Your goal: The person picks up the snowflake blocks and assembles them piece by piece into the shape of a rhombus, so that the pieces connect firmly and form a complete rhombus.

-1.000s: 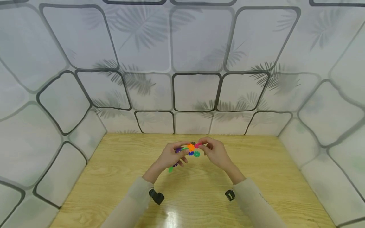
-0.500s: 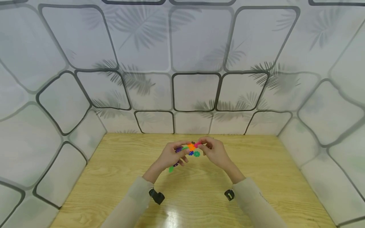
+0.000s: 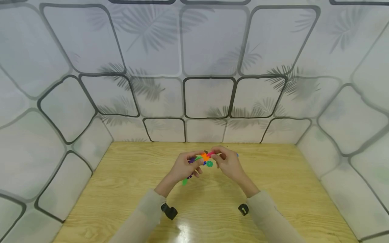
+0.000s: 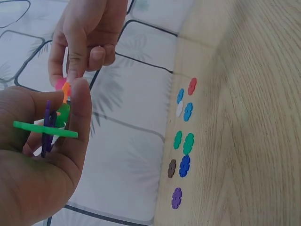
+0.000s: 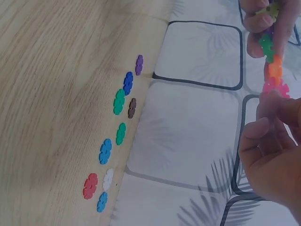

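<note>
In the head view my left hand [image 3: 183, 166] holds a chain of flower-shaped interlocking discs between thumb and fingers. A green disc [image 4: 44, 129] and a purple disc [image 4: 47, 136] stick out near its palm, and another green disc [image 5: 266, 47] leads to an orange disc [image 5: 275, 69] at the fingertips. My right hand [image 3: 230, 164] pinches a pink disc [image 5: 274, 87] between thumb and index finger. The pink disc's edge meets the orange one; whether their slots are locked cannot be told. Fingers partly hide the chain.
Loose discs lie flat on the wooden table [image 3: 212, 209] by the back wall: a red one [image 5: 90, 186], a white one [image 5: 108, 179], a brown one [image 5: 132, 108], a purple one [image 5: 139, 65], and several blue and green ones. Patterned cloth walls [image 3: 209, 98] enclose the table's back and sides.
Both hands stay together at the pink and orange discs. My left hand and the chain have shifted slightly right. A blue edge now shows beyond my right hand.
</note>
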Demonstrator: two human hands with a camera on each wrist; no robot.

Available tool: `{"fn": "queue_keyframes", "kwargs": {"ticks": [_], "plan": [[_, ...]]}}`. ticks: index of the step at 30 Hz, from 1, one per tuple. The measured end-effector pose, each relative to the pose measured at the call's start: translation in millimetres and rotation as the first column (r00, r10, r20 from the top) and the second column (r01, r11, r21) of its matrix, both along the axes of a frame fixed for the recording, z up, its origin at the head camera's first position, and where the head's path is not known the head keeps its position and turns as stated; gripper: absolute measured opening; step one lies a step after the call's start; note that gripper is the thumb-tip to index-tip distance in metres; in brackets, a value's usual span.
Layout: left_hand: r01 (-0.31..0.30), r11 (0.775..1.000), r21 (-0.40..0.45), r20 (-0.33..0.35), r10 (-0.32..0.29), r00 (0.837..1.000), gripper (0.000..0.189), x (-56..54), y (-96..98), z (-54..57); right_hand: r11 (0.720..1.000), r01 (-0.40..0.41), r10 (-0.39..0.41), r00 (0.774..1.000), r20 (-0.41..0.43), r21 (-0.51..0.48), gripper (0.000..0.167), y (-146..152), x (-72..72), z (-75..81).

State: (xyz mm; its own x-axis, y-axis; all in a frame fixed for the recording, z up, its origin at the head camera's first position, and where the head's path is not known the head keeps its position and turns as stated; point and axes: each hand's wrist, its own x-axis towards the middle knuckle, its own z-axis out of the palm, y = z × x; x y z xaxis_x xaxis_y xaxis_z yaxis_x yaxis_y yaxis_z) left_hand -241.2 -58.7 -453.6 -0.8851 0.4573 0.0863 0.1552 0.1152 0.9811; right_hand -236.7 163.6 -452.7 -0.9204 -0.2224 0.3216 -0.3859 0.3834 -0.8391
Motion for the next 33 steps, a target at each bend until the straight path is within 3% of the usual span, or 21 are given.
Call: {"fn": "queue_keyframes", "kwargs": {"ticks": [9,16,23,28,33], "plan": [[-0.005,1.0,-0.023,-0.005,0.005,1.0,0.055,-2.8,-2.2,-5.1,1.0,-0.013,0.013,1.0,-0.011,0.001,0.011,3,0.2,1.2],[-0.019,0.998,-0.059,-0.048,0.016,0.999,0.048,-3.6,-3.2,-3.6,0.999,-0.045,0.045,0.999,-0.008,0.008,0.01,2,-1.0,-1.1],[0.011,0.998,-0.059,-0.027,-0.013,1.0,0.039,-3.6,-4.4,-2.9,0.998,-0.059,0.058,0.998,0.027,0.029,0.014,-1,-2.2,-3.8],[-0.031,0.998,-0.047,-0.008,0.03,1.0,0.038,-4.2,-6.8,-3.2,0.999,-0.03,0.027,0.997,0.079,0.039,0.024,2,-1.3,-1.7],[-0.086,0.996,-0.021,0.023,0.086,0.996,0.038,-4.7,-9.7,-3.1,0.999,0.02,-0.024,0.994,0.104,0.038,0.022,15,-7.7,-12.7]]}}
